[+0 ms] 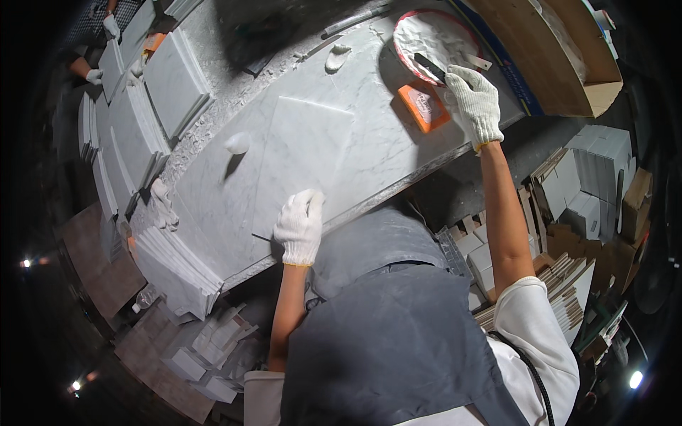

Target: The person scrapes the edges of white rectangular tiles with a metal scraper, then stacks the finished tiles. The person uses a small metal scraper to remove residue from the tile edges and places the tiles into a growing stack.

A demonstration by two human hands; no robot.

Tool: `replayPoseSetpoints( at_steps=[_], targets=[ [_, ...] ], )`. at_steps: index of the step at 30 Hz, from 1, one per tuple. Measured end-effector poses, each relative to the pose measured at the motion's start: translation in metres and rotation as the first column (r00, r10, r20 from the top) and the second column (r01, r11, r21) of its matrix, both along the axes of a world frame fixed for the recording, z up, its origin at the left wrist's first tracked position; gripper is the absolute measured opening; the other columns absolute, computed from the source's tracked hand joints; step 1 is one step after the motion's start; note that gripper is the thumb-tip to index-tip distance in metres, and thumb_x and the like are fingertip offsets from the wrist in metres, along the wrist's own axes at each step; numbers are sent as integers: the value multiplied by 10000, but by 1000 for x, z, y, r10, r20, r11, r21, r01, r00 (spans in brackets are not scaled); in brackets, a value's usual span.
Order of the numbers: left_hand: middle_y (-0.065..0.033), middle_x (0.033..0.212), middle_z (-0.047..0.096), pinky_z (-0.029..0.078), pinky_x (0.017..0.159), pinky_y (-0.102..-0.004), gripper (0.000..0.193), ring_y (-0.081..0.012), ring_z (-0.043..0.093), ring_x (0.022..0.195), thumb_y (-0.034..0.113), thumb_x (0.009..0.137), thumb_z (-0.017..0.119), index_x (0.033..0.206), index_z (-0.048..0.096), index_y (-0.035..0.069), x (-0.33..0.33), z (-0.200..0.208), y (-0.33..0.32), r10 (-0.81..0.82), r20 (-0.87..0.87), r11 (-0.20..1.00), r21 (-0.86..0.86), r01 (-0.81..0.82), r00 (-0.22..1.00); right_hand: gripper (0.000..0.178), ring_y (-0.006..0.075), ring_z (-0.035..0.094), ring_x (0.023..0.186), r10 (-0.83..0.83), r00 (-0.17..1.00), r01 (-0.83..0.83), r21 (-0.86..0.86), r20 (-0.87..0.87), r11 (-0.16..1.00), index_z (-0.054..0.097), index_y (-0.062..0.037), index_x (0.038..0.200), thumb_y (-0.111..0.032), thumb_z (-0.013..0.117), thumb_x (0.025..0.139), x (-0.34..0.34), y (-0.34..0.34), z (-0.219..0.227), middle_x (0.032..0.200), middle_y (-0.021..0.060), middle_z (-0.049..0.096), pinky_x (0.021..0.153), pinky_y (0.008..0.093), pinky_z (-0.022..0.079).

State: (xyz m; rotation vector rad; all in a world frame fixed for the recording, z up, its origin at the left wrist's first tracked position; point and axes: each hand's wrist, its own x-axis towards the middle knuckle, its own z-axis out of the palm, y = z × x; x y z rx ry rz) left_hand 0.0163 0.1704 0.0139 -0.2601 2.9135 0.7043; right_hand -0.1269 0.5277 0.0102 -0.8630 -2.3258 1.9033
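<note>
My right hand [474, 103], in a white knit glove, is closed around a tool with a dark handle [428, 67], which looks like a putty knife. It is over the near rim of a red-rimmed basin [395, 44] of white paste [433, 39]. A pale flat piece with a small hole [480, 62] shows just beyond the fingers. My gloved left hand [300, 224] is curled at the near edge of a thin marble tile [302, 145]. A thin dark strip [263, 236] sticks out beside it; what the fingers hold is hidden.
An orange box [424, 106] sits beside the basin on the marble worktop [206, 181]. A white lump [238, 143] and a whitish pad [338, 58] lie there too. Tile stacks [177, 266] stand left, near another person's gloved hands [94, 76]. A cardboard box [561, 57] is at right.
</note>
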Motion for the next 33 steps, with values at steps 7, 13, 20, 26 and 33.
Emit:
replayPoseSetpoints(
  at_steps=[7, 13, 20, 26, 33],
  targets=[
    [-74, 1003, 752, 548, 775, -464, 236, -334, 711, 897, 394, 935, 658, 993, 770, 195, 0, -5, -5, -2, 12, 1000, 12, 1, 1000, 303, 105, 681, 701, -12, 1000, 12, 22, -15, 1000, 747, -31, 1196, -231, 741, 968, 6, 0, 2, 894, 72, 758, 630, 258, 536],
    [-87, 980, 741, 542, 798, -411, 190, -301, 698, 887, 304, 936, 703, 968, 754, 123, -2, -5, -4, -10, -2, 1000, -13, 10, 1000, 315, 84, 704, 748, 29, 999, -30, -94, -15, 995, 724, -20, 1231, -199, 734, 973, 41, -26, 28, 955, 48, 768, 586, 226, 525],
    [-89, 1022, 750, 546, 831, -413, 191, -310, 702, 938, 300, 943, 694, 1011, 747, 129, -5, -4, -5, -4, 34, 1000, 15, 4, 999, 334, 89, 677, 687, 114, 986, -63, -368, 120, 928, 699, 9, 1240, -205, 734, 986, 85, -101, -1, 930, 46, 750, 552, 220, 514],
    [-87, 1034, 746, 546, 840, -420, 189, -317, 700, 948, 301, 950, 688, 1024, 740, 135, -5, -4, -9, -24, 43, 999, 44, 22, 999, 341, 79, 681, 698, 112, 990, -93, -201, 87, 975, 709, -9, 1244, -221, 747, 979, 94, -132, -25, 895, 34, 743, 580, 225, 511],
    [-89, 1052, 745, 551, 835, -427, 197, -327, 701, 951, 306, 956, 686, 1042, 732, 135, -5, -7, -13, -63, 49, 997, 50, 60, 997, 269, 63, 630, 703, 186, 951, -155, 142, -248, 978, 731, -17, 1199, -151, 760, 968, 89, -148, -50, 884, 26, 710, 632, 232, 508]
  ],
)
